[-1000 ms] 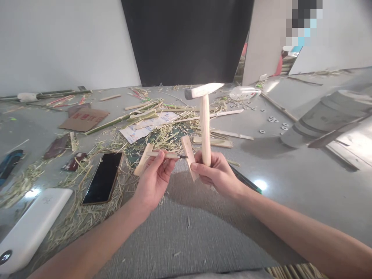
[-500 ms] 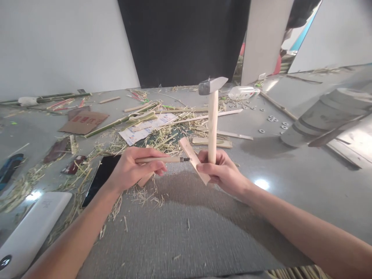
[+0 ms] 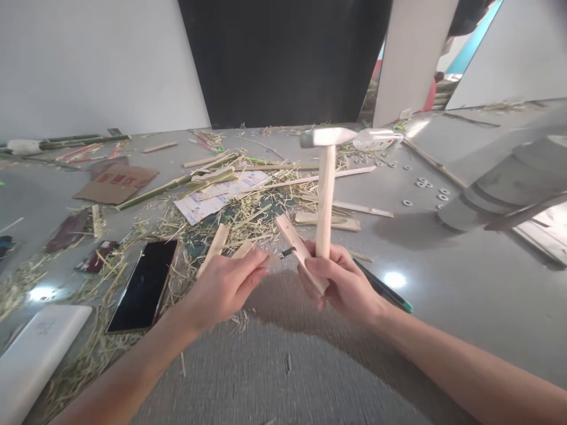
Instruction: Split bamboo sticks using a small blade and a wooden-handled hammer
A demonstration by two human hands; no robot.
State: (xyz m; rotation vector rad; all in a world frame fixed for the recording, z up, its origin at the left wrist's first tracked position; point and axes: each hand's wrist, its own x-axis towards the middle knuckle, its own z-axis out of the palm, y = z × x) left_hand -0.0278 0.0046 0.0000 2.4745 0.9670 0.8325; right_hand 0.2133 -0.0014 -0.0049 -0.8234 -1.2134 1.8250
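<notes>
My left hand (image 3: 230,286) is closed around a small chisel (image 3: 287,253). Its short metal end pokes out to the right, and most of the wooden handle is hidden in the fist. That end meets, or comes very close to, a flat pale bamboo strip (image 3: 289,232) with small holes in it. Between thumb and fingers, my right hand (image 3: 348,277) pinches the strip at its lower end. The same hand also grips a hammer (image 3: 326,200) by its wooden handle, upright with the metal head on top.
Behind the hands lie bamboo shavings (image 3: 261,206) and loose strips. At left are a phone (image 3: 144,286), a white power bank (image 3: 39,348) and torn cardboard (image 3: 117,183). Several white rings (image 3: 423,182) and a grey cylinder (image 3: 509,183) are at right. A dark green-ended tool (image 3: 390,292) lies beyond my right wrist.
My left hand has shifted down and right, and more of the chisel's handle is now covered by its fingers. The strip and hammer have dropped slightly with my right hand. The view has shifted a little.
</notes>
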